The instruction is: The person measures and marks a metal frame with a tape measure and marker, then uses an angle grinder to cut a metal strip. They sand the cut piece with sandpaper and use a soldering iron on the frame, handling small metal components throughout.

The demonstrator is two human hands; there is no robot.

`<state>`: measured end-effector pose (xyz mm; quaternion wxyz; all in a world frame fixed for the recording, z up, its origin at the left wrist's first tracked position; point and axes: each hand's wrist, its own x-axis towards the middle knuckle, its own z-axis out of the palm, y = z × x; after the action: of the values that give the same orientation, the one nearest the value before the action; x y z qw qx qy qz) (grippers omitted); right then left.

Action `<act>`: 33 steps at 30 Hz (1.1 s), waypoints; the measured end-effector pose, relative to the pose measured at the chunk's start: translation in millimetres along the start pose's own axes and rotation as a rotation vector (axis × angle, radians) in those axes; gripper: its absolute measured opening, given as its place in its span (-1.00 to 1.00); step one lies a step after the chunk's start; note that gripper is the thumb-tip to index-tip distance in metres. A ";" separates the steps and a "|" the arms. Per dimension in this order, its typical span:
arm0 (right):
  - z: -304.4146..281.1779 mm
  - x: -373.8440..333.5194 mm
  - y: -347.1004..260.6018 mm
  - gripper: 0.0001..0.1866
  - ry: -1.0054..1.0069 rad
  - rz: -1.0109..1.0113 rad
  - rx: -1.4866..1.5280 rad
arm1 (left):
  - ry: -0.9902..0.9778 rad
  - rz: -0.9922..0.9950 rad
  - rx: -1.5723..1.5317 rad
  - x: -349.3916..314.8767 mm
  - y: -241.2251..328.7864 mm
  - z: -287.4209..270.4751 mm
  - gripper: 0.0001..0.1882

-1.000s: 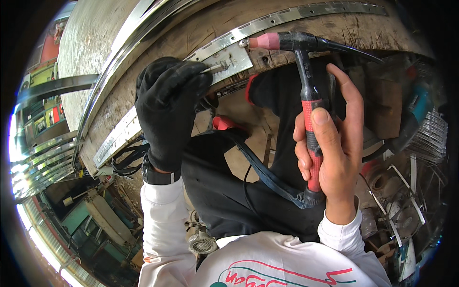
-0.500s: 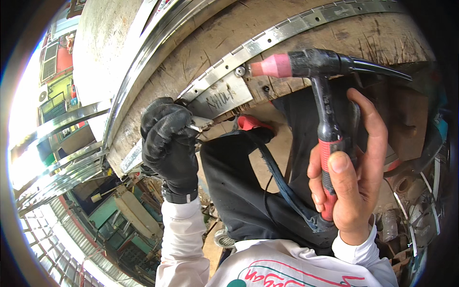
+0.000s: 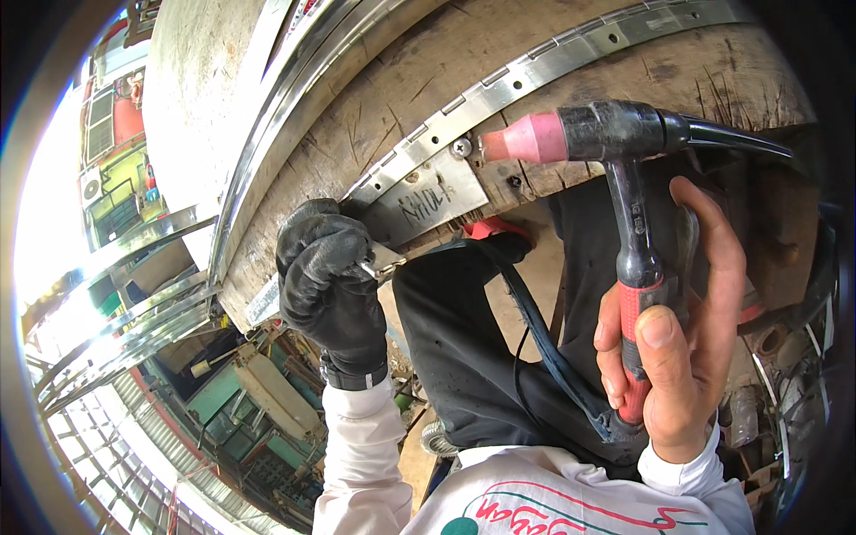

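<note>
My bare right hand (image 3: 682, 357) is wrapped around the red and black handle of a TIG welding torch (image 3: 635, 223). The torch's pink ceramic cup (image 3: 530, 141) points left, close to a screw (image 3: 461, 147) on the bench edge. In a black glove, my left hand (image 3: 330, 276) is closed at the near end of a long metal hinge (image 3: 513, 85). A thin pale metal piece (image 3: 367, 268) pokes out from its fingers, the rest of it hidden. Beside that glove lies a flat metal plate (image 3: 428, 207) with dark handwriting, against the hinge.
The worn wooden bench (image 3: 374, 107) curves across the top, with shiny metal strips (image 3: 254, 152) along its far side. A dark blue strap or sleeved cable (image 3: 544, 343) runs from the torch across my dark trousers (image 3: 455, 357). Metal scraps (image 3: 776, 383) clutter the lower right.
The whole view has shifted, so bench, torch and both hands appear a little farther right and lower. Each hand keeps its hold, and the torch stays near the screw.
</note>
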<state>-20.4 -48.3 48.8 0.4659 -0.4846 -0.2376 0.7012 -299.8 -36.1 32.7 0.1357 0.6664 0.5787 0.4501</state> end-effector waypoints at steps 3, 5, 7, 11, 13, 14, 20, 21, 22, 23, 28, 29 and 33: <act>0.5 -0.7 -3.0 -0.12 0.012 -0.010 0.019 | -0.006 -0.012 0.035 2.1 -1.7 -1.4 -0.83; -3.7 -8.5 -0.2 -0.13 0.002 -0.068 -0.011 | -0.025 -0.059 0.068 3.8 -1.3 -2.5 -0.78; -4.6 -16.4 8.4 -0.14 0.028 -0.185 -0.075 | 0.087 -0.352 -0.239 9.4 15.3 2.6 -0.70; -24.4 -47.3 12.6 -0.29 0.033 -0.330 -0.132 | 0.197 -0.468 -0.475 10.8 41.1 7.7 -0.61; -37.2 -78.5 12.0 -0.37 0.117 -0.230 -0.061 | 0.241 -0.593 -0.611 -1.6 64.2 8.9 -0.61; -43.6 -94.0 8.9 -0.40 0.178 -0.181 -0.004 | 0.225 -0.681 -0.704 -12.8 69.8 5.9 -0.59; -116.0 -173.8 7.2 -0.47 0.450 -0.040 0.157 | 0.009 -0.953 -0.959 -70.6 121.3 -5.4 -0.66; -131.4 -184.9 18.5 -0.44 0.460 -0.004 0.131 | 0.019 -0.988 -0.986 -75.8 127.8 -6.3 -0.68; -138.0 -192.8 30.2 -0.47 0.496 0.096 0.152 | 0.010 -0.985 -1.027 -78.9 136.6 -8.0 -0.70; -143.9 -204.1 36.7 -0.48 0.492 0.147 0.125 | 0.007 -0.962 -0.995 -83.1 142.8 -10.7 -0.70; -153.6 -233.9 24.2 -0.56 0.441 0.400 0.084 | -0.065 -0.873 -1.047 -105.3 150.2 -19.2 -0.71; -149.3 -239.9 16.8 -0.61 0.365 0.413 0.051 | -0.070 -0.881 -1.131 -108.5 151.5 -19.7 -0.71; -99.8 -240.6 -27.7 -0.86 -0.061 0.200 -0.554 | -0.164 -0.847 -1.487 -123.4 157.9 -24.0 -0.65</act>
<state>104.4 -260.2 139.1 0.2370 -0.5928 -0.3849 0.6665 -206.2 -200.9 102.3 0.7352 0.1625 0.3215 0.5742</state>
